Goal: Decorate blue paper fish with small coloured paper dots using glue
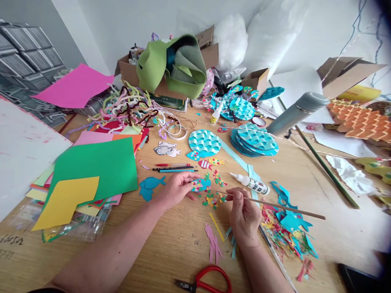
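Observation:
My left hand (178, 190) is closed on a blue paper fish (200, 185) with small coloured triangles on its body, holding it just above the wooden table. A thin wooden stick (287, 209) is pinched in my right hand (245, 215), its tip pointing toward the fish. Small cut paper pieces (210, 200) in red, yellow and green lie between the hands. Just beyond my right hand rests a white glue bottle (251, 182) on its side. Plain blue paper fish (149, 187) lie left of my left hand.
Red-handled scissors (214, 278) lie at the near edge. Green card (97, 167) and other sheets are stacked at left. Woven blue discs (255, 140), a grey flask (296, 112) and pipe cleaners (122, 108) stand farther back. Paper scraps (275, 224) cover the right side.

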Tool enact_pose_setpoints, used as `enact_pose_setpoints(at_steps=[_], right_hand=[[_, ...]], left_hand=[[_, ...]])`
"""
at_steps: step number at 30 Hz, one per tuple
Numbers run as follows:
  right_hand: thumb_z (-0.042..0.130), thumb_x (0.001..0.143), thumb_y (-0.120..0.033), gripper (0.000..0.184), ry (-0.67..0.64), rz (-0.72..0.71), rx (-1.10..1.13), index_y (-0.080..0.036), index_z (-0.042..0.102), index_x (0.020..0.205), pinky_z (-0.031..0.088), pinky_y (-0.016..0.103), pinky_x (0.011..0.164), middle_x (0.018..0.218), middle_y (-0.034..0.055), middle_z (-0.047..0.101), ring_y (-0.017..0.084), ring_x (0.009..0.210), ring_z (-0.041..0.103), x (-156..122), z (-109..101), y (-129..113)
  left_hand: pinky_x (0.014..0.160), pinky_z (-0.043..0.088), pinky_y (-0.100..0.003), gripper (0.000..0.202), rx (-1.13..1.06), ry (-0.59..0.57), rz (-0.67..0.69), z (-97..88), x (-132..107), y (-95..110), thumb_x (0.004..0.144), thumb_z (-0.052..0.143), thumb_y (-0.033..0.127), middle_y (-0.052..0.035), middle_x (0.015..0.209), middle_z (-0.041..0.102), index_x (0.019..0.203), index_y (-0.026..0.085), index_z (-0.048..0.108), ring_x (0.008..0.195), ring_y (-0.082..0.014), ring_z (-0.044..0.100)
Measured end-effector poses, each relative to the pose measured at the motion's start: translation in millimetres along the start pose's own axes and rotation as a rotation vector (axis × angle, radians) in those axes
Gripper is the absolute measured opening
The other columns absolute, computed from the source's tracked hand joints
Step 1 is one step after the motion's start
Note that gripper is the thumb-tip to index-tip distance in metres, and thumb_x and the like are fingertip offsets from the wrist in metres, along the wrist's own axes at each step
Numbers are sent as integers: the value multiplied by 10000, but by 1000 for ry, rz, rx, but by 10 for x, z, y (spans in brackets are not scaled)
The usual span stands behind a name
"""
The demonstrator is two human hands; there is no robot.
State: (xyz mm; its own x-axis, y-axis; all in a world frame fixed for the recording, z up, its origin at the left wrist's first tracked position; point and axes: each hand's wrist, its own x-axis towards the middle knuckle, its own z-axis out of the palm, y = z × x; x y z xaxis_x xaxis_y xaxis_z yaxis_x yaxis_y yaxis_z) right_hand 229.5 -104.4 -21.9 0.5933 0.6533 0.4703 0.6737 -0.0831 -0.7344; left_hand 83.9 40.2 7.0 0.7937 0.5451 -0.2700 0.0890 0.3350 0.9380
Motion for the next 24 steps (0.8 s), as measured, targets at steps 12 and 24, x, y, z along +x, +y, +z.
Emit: enact_pose_setpoints(at_steps=[12,24], right_hand=[[404,950,-284,248,-23,34,-24,-188,598,830,439,257,587,737,11,605,122,620,597,32,-5,-39],[401,948,-305,242,-27,44,-98,-192,583,835,422,285,640,716,11,594,141,653,575,62,-8,-28]], left_hand=[[561,577,-276,325,-2,41,38,-25,21,-63,797,557,203,-139,1073,665,1098,96,616,862,-227,672],[559,578,-272,328,-13,55,42,-15,24,-61,787,555,200,-118,1041,671,1098,114,614,830,-211,678]])
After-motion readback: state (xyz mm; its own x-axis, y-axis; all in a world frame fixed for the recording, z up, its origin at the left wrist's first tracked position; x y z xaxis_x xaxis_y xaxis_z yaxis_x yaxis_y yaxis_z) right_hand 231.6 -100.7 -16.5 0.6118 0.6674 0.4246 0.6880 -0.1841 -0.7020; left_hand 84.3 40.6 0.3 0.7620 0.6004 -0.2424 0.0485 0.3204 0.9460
